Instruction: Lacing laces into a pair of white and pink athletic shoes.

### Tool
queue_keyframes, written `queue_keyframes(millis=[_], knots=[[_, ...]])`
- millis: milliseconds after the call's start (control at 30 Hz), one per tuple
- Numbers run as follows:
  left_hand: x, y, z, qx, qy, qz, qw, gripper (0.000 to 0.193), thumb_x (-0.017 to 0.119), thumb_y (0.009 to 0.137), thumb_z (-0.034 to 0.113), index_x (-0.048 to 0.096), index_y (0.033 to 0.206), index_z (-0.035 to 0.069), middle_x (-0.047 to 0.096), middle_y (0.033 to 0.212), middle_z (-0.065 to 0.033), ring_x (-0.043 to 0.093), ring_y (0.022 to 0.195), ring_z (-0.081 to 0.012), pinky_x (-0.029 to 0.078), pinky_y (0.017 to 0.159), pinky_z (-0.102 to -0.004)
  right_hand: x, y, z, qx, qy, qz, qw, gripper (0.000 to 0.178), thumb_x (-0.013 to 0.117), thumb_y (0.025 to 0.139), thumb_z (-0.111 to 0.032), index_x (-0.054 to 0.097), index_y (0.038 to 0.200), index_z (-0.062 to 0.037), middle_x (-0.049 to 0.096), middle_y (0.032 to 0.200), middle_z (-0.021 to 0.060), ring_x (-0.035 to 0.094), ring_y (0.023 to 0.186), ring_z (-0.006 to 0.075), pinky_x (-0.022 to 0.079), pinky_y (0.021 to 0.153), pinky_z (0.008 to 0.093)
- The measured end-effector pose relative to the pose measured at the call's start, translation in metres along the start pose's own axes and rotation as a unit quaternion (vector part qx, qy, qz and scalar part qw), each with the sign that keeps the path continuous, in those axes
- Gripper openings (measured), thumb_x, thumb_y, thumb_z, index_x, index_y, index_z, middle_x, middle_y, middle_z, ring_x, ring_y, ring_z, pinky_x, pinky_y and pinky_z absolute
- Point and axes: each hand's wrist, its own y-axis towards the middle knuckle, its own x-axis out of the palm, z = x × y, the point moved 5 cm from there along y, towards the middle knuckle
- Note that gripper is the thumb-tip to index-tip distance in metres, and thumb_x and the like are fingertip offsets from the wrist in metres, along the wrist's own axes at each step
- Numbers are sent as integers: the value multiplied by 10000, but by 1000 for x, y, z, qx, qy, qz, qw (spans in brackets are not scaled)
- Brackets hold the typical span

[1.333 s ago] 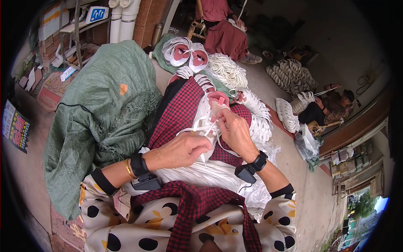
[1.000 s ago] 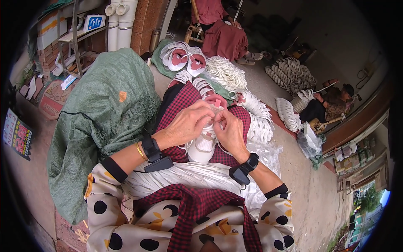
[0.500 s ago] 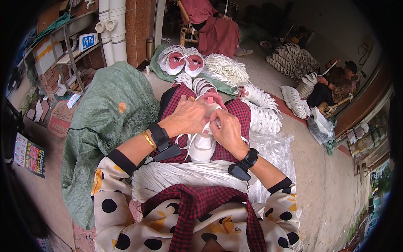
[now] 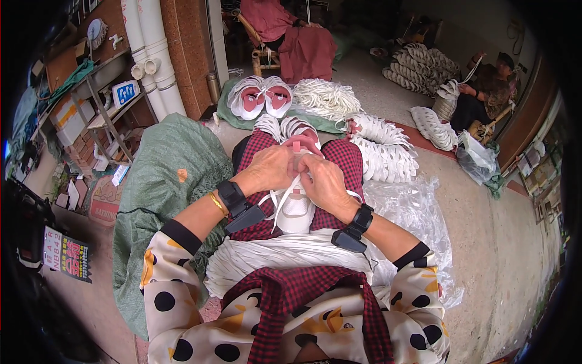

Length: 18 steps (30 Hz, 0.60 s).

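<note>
A white shoe upper (image 4: 296,213) with a pink lining lies on my lap, its toe toward me. My left hand (image 4: 273,168) is closed on the upper's left side near the tongue; its fingertips are partly hidden. Bent fingers of my right hand (image 4: 329,187) pinch a white shoelace (image 4: 285,197) at the eyelets, and a loose loop of it hangs over the upper's left side. Across my lap, nearer to me, rests a thick bundle of white laces (image 4: 291,259). Beyond my hands, more white uppers (image 4: 267,125) stand between my knees.
A large green woven sack (image 4: 163,182) slumps at my left. Stacked white uppers (image 4: 383,155) and clear plastic sheeting (image 4: 412,224) lie at my right. Farther off are a pile of laces (image 4: 326,98), a seated person (image 4: 303,45) and another person handling laces (image 4: 494,85).
My hands stay at the shoe upper's eyelets, with the right fingers shifted slightly. A lace loop now shows more plainly over the upper's left side. The whole view has tilted slightly.
</note>
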Motion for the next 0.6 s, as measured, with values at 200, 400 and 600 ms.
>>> queue_keyframes(millis=[200,400,600], knots=[[-32,-30,16,80,121,153,978,116,581,774,-27,561,888,-36,573,905,-228,624,787,-445,508,692,-513,-2,-10,-3,-46,53,-6,997,173,631,773,-12,633,945,-26,596,891,157,628,847,347,509,742,423],[-51,-58,-44,18,-14,176,984,111,528,777,-116,522,857,-41,578,803,-236,617,631,-348,473,563,-435,-11,-6,0,-59,63,5,996,191,588,825,-47,662,996,-10,576,868,161,612,835,350,488,722,429],[-15,-50,-60,-64,-237,179,953,212,607,806,-11,584,1016,-16,614,699,-87,583,590,-158,487,571,-322,-33,11,14,14,255,16,967,336,461,999,-271,622,968,22,534,684,76,499,633,149,419,592,332]])
